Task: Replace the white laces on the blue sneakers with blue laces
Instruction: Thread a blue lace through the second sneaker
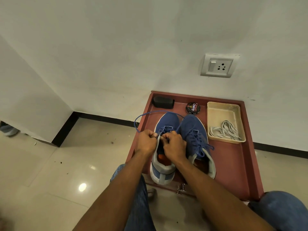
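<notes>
Sneakers sit side by side on the red table (233,164): the right shoe (194,130) is fully laced in blue, the left shoe (166,120) only partly. Both hands work at its upper eyelets, left hand (146,144) and right hand (175,145) each pinched on the blue lace (141,116), which loops out slack to the left. White laces (225,130) lie in the tray (216,105). Draw the slack through evenly, keep the lace untwisted, and match the ends before the next eyelet.

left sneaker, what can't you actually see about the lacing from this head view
- Upper eyelets of the left sneaker: covered by the left hand and right hand, head view.
- Blue lace ends: hidden inside the hands.
- Polish tin: small print too small to read.
- White laces in the tray: tangled, count unclear.
</notes>
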